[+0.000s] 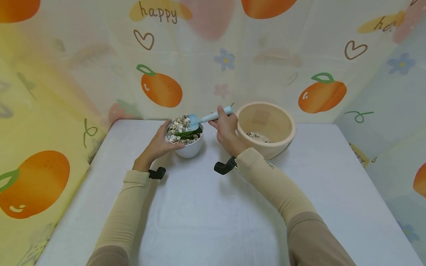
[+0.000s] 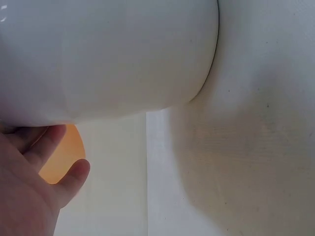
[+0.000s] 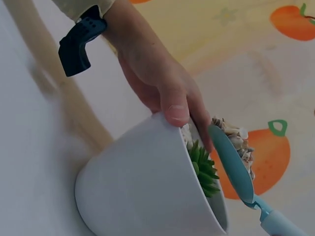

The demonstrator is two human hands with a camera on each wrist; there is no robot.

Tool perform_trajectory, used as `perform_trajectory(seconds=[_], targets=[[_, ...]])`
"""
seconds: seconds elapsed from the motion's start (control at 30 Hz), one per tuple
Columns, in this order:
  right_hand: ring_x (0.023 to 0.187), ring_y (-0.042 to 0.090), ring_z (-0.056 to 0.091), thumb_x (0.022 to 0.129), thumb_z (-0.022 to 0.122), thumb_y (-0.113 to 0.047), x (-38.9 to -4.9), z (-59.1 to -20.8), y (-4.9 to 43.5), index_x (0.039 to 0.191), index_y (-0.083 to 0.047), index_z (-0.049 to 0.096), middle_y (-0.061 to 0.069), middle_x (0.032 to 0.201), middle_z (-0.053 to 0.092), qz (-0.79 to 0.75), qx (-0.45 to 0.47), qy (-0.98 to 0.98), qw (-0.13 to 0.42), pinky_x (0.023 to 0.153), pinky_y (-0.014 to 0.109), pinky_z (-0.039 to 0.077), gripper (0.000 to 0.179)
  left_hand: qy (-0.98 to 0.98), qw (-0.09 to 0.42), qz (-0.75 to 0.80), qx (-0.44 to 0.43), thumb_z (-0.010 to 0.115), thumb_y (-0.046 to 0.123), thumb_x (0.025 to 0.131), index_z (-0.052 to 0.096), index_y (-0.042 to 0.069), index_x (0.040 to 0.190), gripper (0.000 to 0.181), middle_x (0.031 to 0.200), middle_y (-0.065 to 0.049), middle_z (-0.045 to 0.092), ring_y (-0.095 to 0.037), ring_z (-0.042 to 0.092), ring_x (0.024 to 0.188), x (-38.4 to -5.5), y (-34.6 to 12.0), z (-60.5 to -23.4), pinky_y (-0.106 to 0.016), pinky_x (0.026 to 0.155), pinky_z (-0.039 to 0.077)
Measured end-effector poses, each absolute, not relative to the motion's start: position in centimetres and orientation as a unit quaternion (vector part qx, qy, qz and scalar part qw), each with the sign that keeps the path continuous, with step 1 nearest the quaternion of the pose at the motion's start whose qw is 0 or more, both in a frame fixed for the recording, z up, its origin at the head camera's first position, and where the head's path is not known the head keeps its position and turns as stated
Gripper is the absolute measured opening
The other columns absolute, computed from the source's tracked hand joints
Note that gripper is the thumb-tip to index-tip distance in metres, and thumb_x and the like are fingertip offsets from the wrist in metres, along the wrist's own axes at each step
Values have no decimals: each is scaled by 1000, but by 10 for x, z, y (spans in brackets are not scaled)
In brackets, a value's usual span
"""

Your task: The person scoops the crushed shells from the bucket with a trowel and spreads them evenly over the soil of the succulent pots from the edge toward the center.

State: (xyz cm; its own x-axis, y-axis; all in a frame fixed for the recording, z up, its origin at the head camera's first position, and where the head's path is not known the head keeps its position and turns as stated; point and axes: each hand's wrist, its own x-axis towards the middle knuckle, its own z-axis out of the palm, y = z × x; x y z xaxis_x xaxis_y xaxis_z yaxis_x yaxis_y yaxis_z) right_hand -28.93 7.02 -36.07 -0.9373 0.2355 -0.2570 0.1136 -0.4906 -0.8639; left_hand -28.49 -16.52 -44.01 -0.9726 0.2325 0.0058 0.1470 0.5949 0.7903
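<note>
Where the white pot (image 1: 190, 150) stands: just left of the middle of the head view, on a white-covered table (image 1: 206, 207), with a green plant (image 3: 204, 169) and pale chips (image 1: 178, 140) in its mouth
Left hand (image 1: 159, 145): the pot's rim is gripped between thumb and fingers
Blue scoop (image 1: 209, 117): its handle is gripped by the right hand (image 1: 227, 131), its blade held over the pot; whether the rim is touched cannot be told
Heap (image 3: 238, 140): carried on the blade, at the right of the right wrist view
Cream bowl (image 1: 276, 148): set right of centre, a few chips seen on its floor
Spill risk: chips could be shed onto the table if the blade were tipped too fast or past the rim
Plant risk: leaves could be buried or bent if the whole load were dropped on one spot
Pot risk: it could be tilted if knocked by the blade while loosely held
Writing: "happy" can be read on the backdrop (image 1: 199, 81), upper left of the head view, and is cut short at upper right; small lettering on the right sleeve (image 1: 269, 164) cannot be made out
</note>
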Motion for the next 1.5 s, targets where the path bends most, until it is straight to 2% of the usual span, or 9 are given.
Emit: perform_trajectory(seconds=[0.13, 0.37, 0.67, 0.77, 0.87, 1.1, 1.27, 1.5], targets=[[113, 36, 64, 102, 50, -21, -290, -362, 70, 125, 6, 49, 33, 129, 55, 838, -171, -517, 40, 92, 40, 54, 35, 891, 37, 440, 102, 82, 42, 73, 9, 9, 157, 116, 161, -18, 16, -37, 19, 148, -283, -164, -443, -60, 117, 19], [114, 37, 64, 102, 50, -22, -292, -364, 70, 125, 4, 49, 30, 126, 57, 833, -169, -524, 52, 90, 38, 56, 35, 897, -9, 434, 77, 82, 46, 72, 15, 4, 154, 114, 155, -24, 25, -40, 26, 143, -269, -157, -444, -63, 114, 25], [112, 37, 64, 102, 51, -22, -291, -368, 68, 125, 5, 48, 12, 99, 60, 835, -173, -520, 49, 90, 38, 56, 36, 914, -60, 398, 43, 81, 52, 70, 18, 0, 153, 116, 153, -26, 29, -44, 29, 140, -253, -148, -444, -66, 110, 26], [112, 38, 64, 102, 51, -22, -290, -369, 67, 125, 6, 47, 11, 97, 59, 833, -171, -523, 52, 89, 38, 56, 36, 912, -42, 403, 56, 82, 50, 71, 17, 2, 154, 116, 154, -25, 27, -43, 26, 142, -256, -154, -444, -67, 110, 25], [111, 38, 65, 102, 51, -22, -290, -369, 67, 125, 6, 47, 12, 98, 59, 830, -168, -529, 55, 88, 37, 57, 36, 905, -1, 419, 71, 83, 48, 71, 11, 7, 156, 119, 158, -23, 21, -41, 21, 145, -262, -163, -443, -66, 112, 23], [106, 35, 68, 101, 52, -21, -288, -371, 65, 121, 5, 49, 22, 113, 60, 820, -150, -549, 68, 84, 35, 58, 32, 879, 72, 461, 99, 84, 37, 73, 2, 13, 158, 121, 163, -17, 11, -39, 14, 149, -277, -175, -437, -63, 117, 17], [97, 30, 71, 101, 54, -21, -287, -372, 64, 116, 3, 51, 21, 111, 60, 803, -147, -572, 81, 79, 31, 59, 29, 870, 81, 476, 95, 85, 31, 73, 3, 19, 158, 118, 164, -14, 11, -37, 15, 150, -282, -174, -439, -62, 117, 16], [97, 35, 70, 100, 55, -22, -289, -377, 66, 116, 4, 50, 19, 109, 59, 781, -140, -602, 88, 81, 32, 59, 31, 865, 65, 490, 88, 85, 33, 73, 6, 19, 158, 117, 165, -11, 9, -36, 12, 150, -280, -169, -445, -62, 117, 16]])
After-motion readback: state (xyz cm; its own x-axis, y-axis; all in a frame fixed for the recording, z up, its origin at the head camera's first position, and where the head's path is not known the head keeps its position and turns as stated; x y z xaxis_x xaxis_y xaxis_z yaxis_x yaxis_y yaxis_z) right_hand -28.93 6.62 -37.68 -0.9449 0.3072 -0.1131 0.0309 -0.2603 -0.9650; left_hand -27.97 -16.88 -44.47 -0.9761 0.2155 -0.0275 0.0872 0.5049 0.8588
